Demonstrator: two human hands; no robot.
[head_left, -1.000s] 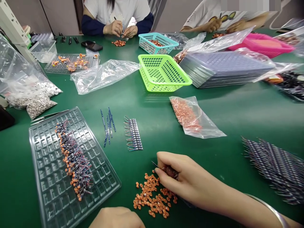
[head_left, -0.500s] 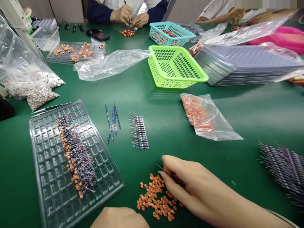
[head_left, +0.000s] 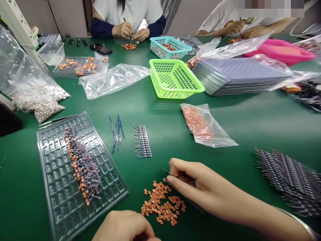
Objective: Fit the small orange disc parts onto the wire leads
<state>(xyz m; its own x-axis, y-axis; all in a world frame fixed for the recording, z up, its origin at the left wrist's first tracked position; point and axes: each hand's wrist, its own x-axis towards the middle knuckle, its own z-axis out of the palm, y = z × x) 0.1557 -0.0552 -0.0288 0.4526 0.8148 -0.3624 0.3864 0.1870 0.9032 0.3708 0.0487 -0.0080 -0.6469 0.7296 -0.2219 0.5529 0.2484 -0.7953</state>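
Observation:
My right hand (head_left: 193, 187) is closed around tweezers (head_left: 167, 172), their thin tip pointing left beyond the fingertips. Below and left of it lies a loose pile of small orange discs (head_left: 163, 202) on the green table. My left hand (head_left: 125, 227) is at the bottom edge, fingers curled in, left of the pile; whatever it may hold is hidden. A clear tray (head_left: 110, 180) on the left bears a heap of small wired parts (head_left: 82, 164) with orange ends. A row of narrow boards with wires (head_left: 142, 142) lies beyond the pile, beside several loose blue strips (head_left: 117, 132).
A bag of orange discs (head_left: 198, 124) lies ahead of my right hand. To the right is a stack of wired strips (head_left: 288, 180). Farther back stand a green basket (head_left: 179, 92), stacked plastic trays (head_left: 240, 75) and a blue basket (head_left: 170, 53). Two people work across the table.
The view has tilted up and shifted, so most things sit lower in it. My left hand shows more at the bottom edge. My right hand keeps the tweezers above the discs.

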